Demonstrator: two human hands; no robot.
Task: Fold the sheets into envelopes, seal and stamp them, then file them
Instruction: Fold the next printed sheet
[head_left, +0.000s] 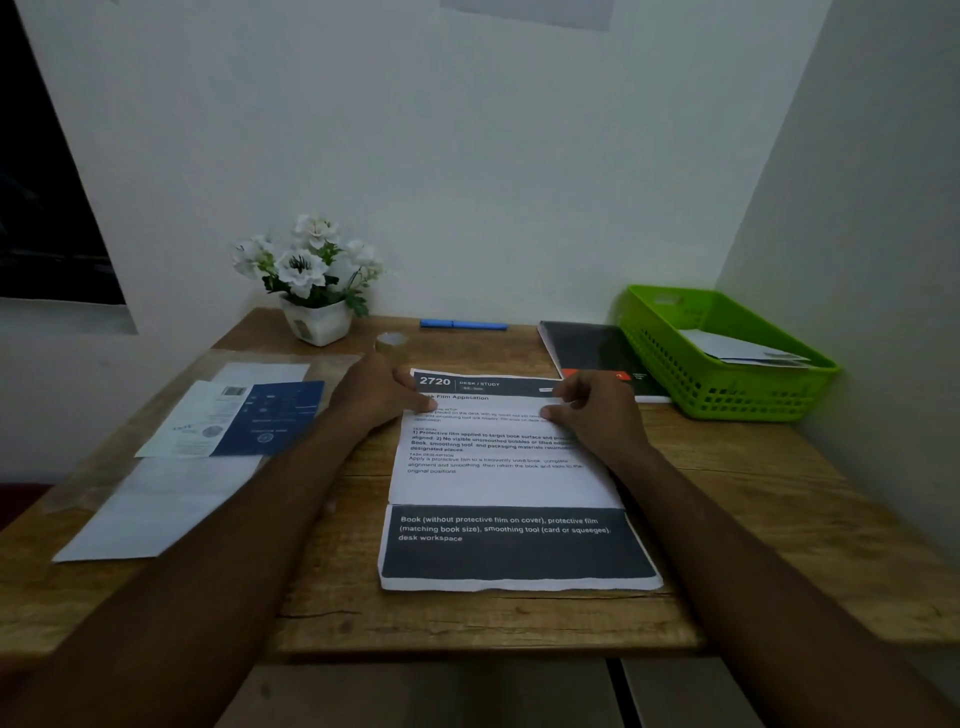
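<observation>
A printed sheet (498, 483) with dark bands at top and bottom lies flat in the middle of the wooden desk (779, 519), creased across its lower third. My left hand (379, 395) pinches the sheet's upper left edge between thumb and fingers. My right hand (592, 410) pinches the upper right edge. More sheets (156, 504) and a blue and white leaflet (244, 421) lie at the left. A roll of clear tape (390, 340) stands behind my left hand.
A green plastic basket (670, 343) at the back right holds white folded papers (743, 351). A black notebook (592, 348) lies beside it. A blue pen (462, 325) and a pot of white flowers (317, 280) stand by the wall. A side wall runs along the right.
</observation>
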